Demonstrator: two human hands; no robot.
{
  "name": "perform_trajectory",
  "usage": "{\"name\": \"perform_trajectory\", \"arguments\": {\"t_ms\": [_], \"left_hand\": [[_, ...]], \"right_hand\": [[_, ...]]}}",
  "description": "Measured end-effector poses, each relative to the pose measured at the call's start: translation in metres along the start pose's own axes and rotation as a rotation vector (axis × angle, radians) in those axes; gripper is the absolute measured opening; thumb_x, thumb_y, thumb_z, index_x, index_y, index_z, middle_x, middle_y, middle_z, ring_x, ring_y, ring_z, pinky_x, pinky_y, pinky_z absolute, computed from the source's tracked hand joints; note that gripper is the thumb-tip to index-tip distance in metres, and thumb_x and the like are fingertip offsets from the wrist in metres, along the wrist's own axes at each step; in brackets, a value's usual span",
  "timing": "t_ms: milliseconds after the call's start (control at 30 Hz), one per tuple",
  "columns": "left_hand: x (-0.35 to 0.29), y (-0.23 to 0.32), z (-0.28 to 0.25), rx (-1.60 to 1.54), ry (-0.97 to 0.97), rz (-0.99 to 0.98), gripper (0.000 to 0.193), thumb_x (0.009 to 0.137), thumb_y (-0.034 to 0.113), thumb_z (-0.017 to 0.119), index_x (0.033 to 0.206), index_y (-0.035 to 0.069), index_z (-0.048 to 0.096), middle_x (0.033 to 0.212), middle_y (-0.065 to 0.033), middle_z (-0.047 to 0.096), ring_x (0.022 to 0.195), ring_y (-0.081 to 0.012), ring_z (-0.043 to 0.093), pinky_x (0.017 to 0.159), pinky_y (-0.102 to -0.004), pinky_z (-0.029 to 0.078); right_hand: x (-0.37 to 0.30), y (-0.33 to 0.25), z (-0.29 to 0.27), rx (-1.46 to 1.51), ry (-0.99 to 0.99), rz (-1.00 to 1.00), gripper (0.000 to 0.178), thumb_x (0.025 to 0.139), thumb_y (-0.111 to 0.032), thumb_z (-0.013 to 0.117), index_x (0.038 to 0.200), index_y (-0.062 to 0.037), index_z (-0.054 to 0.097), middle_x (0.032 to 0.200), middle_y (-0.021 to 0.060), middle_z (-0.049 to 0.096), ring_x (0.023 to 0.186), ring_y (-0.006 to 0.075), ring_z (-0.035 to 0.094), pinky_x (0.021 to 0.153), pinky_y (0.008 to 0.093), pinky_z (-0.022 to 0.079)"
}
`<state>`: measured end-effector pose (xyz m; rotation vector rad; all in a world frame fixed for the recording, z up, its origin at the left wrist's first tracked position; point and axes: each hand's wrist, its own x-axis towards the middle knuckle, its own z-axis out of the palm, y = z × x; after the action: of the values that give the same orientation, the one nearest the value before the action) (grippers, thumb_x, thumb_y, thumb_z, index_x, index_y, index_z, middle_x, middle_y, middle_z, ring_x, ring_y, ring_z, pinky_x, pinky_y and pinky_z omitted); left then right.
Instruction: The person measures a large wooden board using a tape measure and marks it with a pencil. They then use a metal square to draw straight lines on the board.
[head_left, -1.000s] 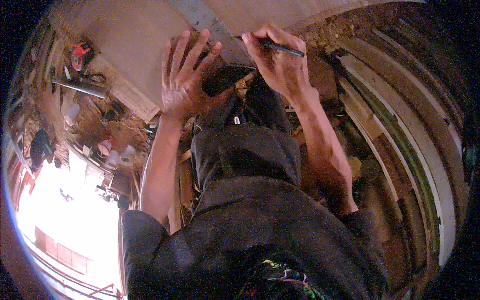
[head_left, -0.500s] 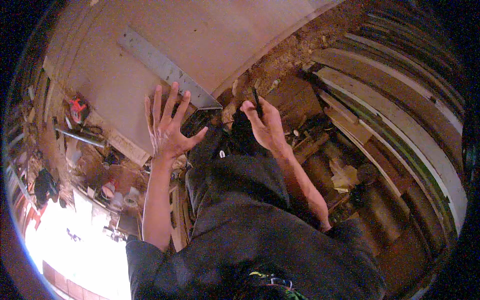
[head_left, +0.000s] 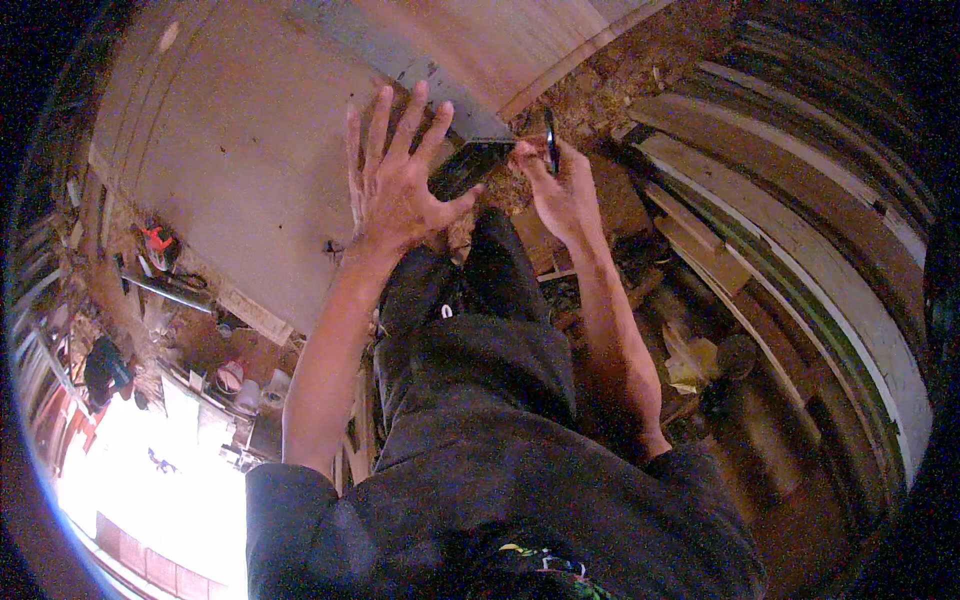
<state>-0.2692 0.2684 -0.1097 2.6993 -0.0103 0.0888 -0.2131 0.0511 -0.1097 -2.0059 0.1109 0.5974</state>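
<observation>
A large brown wooden board (head_left: 230, 150) fills the far left and middle. Across it lies a wide, flat grey metal straightedge (head_left: 472, 113), slanting toward the board's right edge. My left hand (head_left: 400, 190) is spread, fingers apart, with its fingertips at the straightedge's near side; whether they press on it I cannot tell. Beside the straightedge's near end, my right hand (head_left: 568, 195) pinches a slim black pen (head_left: 551, 140) that points upward. My dark-clothed legs (head_left: 510, 265) show below the board.
Long planks (head_left: 800, 240) are stacked along the right side. Wood shavings (head_left: 610, 85) lie beyond the board's right edge. At left are a red-orange tool (head_left: 157, 243), a metal bar (head_left: 170, 292) and scattered clutter. Bright light comes in at the lower left.
My left hand has moved farther away and to the right, still spread. The straightedge has shifted the same way over the board. My right hand, with the pen, has moved slightly up and right.
</observation>
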Motion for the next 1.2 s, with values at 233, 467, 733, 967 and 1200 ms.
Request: {"name": "perform_trajectory", "arguments": {"t_ms": [233, 467, 733, 967, 1200], "left_hand": [[0.020, 0.008, 0.000, 0.068, -0.041, 0.013, 0.093, 0.077, 0.074, 0.074, 0.151, 0.021, 0.059, 0.168, -0.0080, 0.041, 0.157, -0.0380, 0.029, 0.130, -0.0588, 0.011], [0.025, 0.011, 0.000, 0.027, -0.048, -0.022, 0.094, 0.077, 0.075, 0.073, 0.154, 0.023, 0.056, 0.170, -0.0062, 0.038, 0.157, -0.0391, 0.028, 0.130, -0.0605, 0.011], [0.029, 0.017, 0.002, 0.015, -0.032, -0.043, 0.095, 0.076, 0.076, 0.074, 0.155, 0.027, 0.055, 0.170, -0.0060, 0.038, 0.157, -0.0401, 0.029, 0.129, -0.0616, 0.012], [0.031, 0.018, 0.000, 0.016, -0.071, -0.071, 0.097, 0.075, 0.081, 0.070, 0.156, 0.031, 0.053, 0.172, 0.0006, 0.033, 0.159, -0.0367, 0.024, 0.129, -0.0621, 0.010], [0.028, 0.017, 0.001, 0.014, -0.067, -0.075, 0.096, 0.075, 0.081, 0.070, 0.156, 0.032, 0.053, 0.172, 0.0017, 0.033, 0.159, -0.0362, 0.024, 0.129, -0.0620, 0.010]], "right_hand": [[0.021, -0.037, -0.013, 0.105, -0.038, 0.161, 0.037, 0.099, -0.041, 0.076, 0.097, -0.0046, 0.074, 0.072, -0.0079, 0.056, 0.067, 0.0061, 0.047, 0.059, 0.0280, 0.035], [0.045, -0.031, -0.015, -0.046, -0.082, 0.116, 0.036, 0.098, -0.040, 0.077, 0.088, -0.0054, 0.072, 0.070, -0.0073, 0.055, 0.067, 0.0069, 0.046, 0.059, 0.0297, 0.035], [0.049, -0.041, -0.027, -0.075, -0.135, 0.083, 0.033, 0.099, -0.033, 0.072, 0.083, -0.0042, 0.068, 0.066, 0.0025, 0.064, 0.060, 0.0134, 0.059, 0.057, 0.0356, 0.046], [0.048, -0.045, -0.026, -0.080, -0.110, 0.098, 0.032, 0.099, -0.032, 0.071, 0.083, -0.0062, 0.066, 0.066, -0.0016, 0.057, 0.064, 0.0099, 0.050, 0.058, 0.0322, 0.041], [0.047, -0.040, -0.022, -0.029, -0.111, 0.081, 0.032, 0.100, -0.033, 0.072, 0.084, -0.0056, 0.066, 0.066, -0.0005, 0.057, 0.064, 0.0114, 0.050, 0.059, 0.0342, 0.042]]}}
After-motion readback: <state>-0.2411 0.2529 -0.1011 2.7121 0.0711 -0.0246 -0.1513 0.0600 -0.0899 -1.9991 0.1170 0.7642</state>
